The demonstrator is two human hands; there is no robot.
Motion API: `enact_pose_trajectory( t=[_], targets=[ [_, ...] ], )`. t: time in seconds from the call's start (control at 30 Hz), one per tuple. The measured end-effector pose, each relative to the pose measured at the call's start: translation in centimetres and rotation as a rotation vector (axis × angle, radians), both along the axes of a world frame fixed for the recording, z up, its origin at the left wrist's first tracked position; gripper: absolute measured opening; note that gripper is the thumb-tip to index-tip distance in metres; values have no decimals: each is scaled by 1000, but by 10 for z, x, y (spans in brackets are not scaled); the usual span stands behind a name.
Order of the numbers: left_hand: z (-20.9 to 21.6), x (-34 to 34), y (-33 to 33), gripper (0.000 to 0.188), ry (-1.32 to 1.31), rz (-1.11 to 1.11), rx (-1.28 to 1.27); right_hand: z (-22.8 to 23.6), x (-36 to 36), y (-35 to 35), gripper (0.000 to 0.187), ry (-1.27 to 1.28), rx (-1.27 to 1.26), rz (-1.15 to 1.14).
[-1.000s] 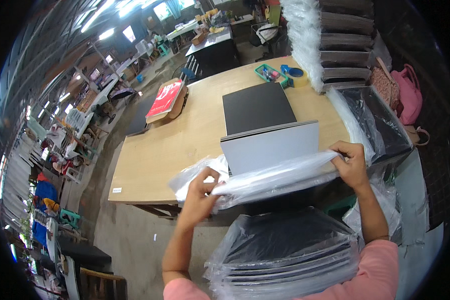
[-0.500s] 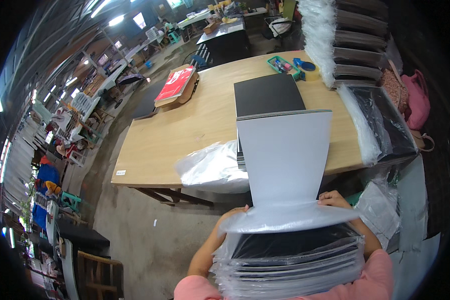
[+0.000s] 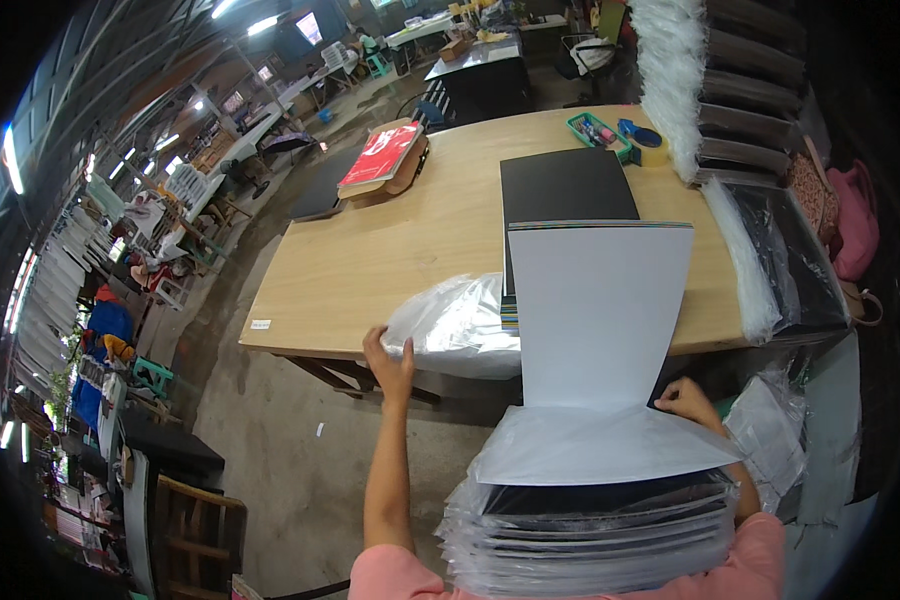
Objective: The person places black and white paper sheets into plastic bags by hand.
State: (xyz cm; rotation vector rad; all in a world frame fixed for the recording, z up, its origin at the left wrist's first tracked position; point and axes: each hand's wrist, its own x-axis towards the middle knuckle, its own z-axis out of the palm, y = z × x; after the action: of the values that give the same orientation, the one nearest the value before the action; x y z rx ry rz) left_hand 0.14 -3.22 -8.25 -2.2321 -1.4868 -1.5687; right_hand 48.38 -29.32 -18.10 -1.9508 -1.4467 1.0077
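A stack of white sheets [image 3: 602, 310] with a thin dark layer along its top edge leans up before me. Its lower end meets a clear plastic sleeve [image 3: 600, 450], which lies over a pile of plastic-wrapped black sheets [image 3: 590, 535] against my body. My left hand [image 3: 392, 365] reaches to the table's front edge, thumb and fingers apart, beside a heap of clear plastic sleeves [image 3: 455, 325]. Close to the white stack's lower right edge, my right hand [image 3: 688, 402] is closed with curled fingers; what it pinches is too small to tell. Black sheets [image 3: 570, 188] lie behind the white stack.
On the wooden table [image 3: 370, 275] are a red-covered pad [image 3: 382, 155], a green basket of small items [image 3: 595, 135] and tape rolls [image 3: 650, 148]. Tall wrapped stacks [image 3: 750, 90] rise at right, near a pink bag [image 3: 855, 220]. A wooden chair [image 3: 195, 540] stands lower left.
My left hand has left the sleeve's left side and moved forward and left to the plastic heap. The right hand stays near the white stack's edge. The whole view has shifted slightly.
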Motion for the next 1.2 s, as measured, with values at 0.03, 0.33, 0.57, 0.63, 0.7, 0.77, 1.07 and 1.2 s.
enact_pose_trajectory(
  t=[0.03,0.33,0.57,0.63,0.7,0.77,1.07,1.2],
  targets=[
    [4,-8,17,38,25,-52,-66,35,0,9,32,-104,5,130],
    [47,-3,57,9,183,-21,35,285,-135,130,30,-241,336,807],
    [70,16,58,25,203,76,-66,224,-275,301,29,-229,981,475],
    [69,10,63,28,158,81,-143,223,-279,322,21,-80,682,554],
    [60,-14,69,33,172,199,-299,230,-290,330,15,54,577,546],
    [66,-27,81,35,52,75,91,233,-291,332,10,163,672,413],
    [128,32,40,56,-543,-402,-376,242,-289,320,7,55,832,348],
    [118,16,43,43,-332,-339,-464,233,-286,318,6,-7,938,303]
  ],
)
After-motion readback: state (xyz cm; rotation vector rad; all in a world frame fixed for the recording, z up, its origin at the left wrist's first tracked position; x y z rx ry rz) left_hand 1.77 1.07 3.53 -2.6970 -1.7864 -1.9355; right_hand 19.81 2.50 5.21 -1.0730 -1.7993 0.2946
